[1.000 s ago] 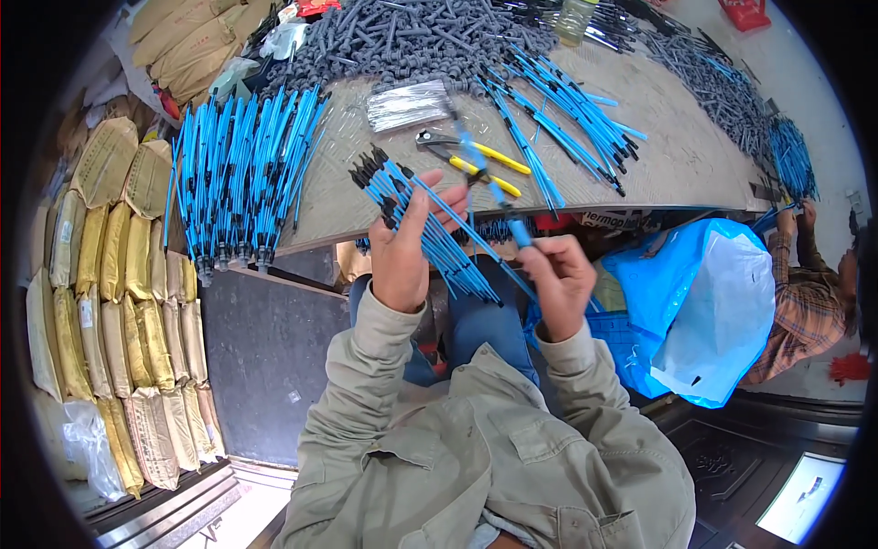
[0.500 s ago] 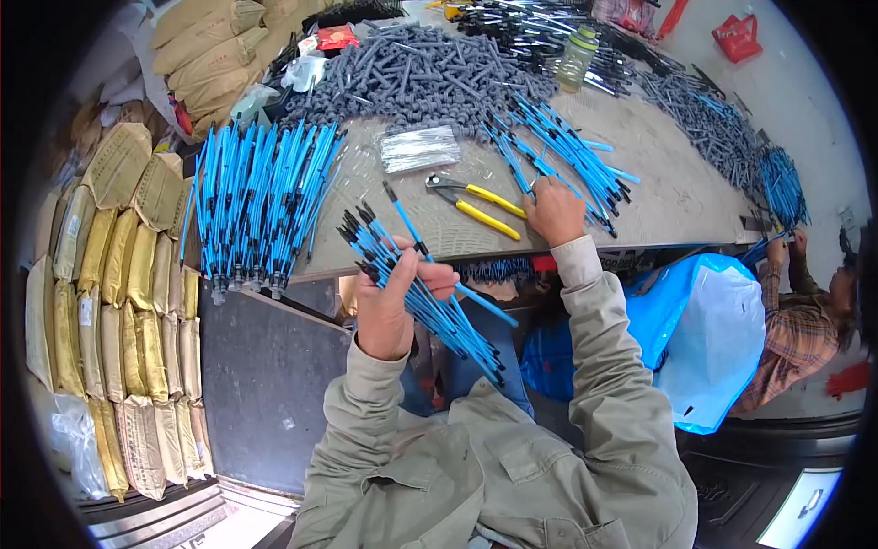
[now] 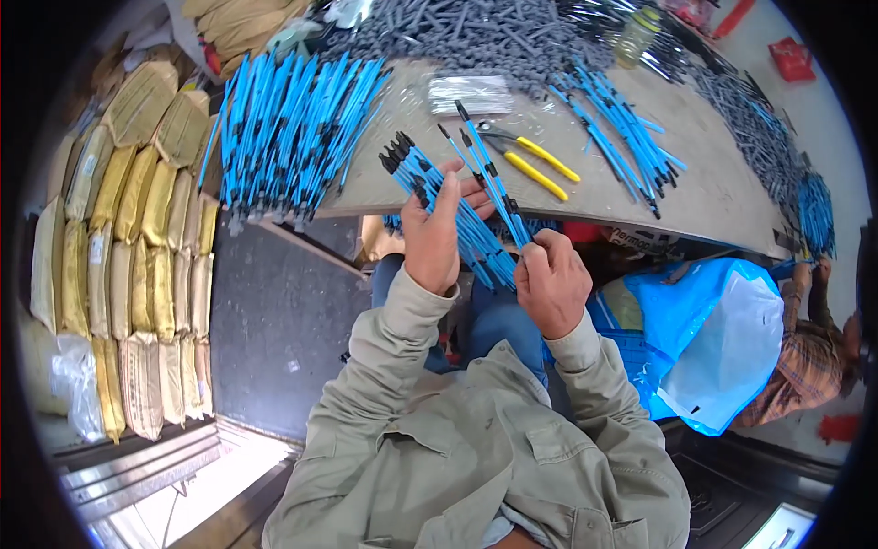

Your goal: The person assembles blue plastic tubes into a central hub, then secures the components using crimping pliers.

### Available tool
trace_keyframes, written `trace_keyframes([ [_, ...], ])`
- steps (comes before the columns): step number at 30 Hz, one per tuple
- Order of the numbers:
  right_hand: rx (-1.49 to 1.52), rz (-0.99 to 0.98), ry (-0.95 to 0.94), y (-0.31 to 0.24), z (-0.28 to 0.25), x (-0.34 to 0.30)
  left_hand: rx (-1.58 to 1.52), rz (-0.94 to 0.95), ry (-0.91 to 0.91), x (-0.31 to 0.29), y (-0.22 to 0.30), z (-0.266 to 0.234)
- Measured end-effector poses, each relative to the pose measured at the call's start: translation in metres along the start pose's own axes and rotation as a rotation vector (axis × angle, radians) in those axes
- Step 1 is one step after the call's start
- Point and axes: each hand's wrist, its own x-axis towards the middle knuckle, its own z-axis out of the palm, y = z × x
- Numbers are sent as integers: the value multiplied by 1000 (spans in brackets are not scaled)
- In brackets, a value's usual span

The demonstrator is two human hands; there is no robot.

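Near the table's front edge, my left hand [image 3: 433,236] holds a slanted bundle of thin blue rods with black ends [image 3: 478,245]. Its thumb presses across the bundle, and some fingers stretch beyond it. Close beside it, my right hand [image 3: 554,285] pinches the lower ends of a few more blue rods [image 3: 497,188], which tilt up and to the left against the bundle. Yellow-handled pliers [image 3: 536,177] lie on the table behind these rods. Further right rests a loose group of similar blue rods [image 3: 626,137].
A thick row of blue rods [image 3: 288,137] covers the table's left end. Behind are a packet of silvery strips [image 3: 470,94], a heap of grey parts [image 3: 494,41] and a bottle [image 3: 637,41]. Stacked sacks [image 3: 128,265] stand left; a blue bag [image 3: 704,339] and a co-worker [image 3: 805,366] are right.
My right hand has come from the right-hand group of rods to the bundle, bringing rods with it. The left hand still holds its bundle. The whole view has shifted.
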Motion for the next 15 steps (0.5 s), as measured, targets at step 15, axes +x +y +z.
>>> trace_keyframes([
  [15, 660, 101, -345, -2, -16, 9, 157, 87, 47, -20, 20, -16],
])
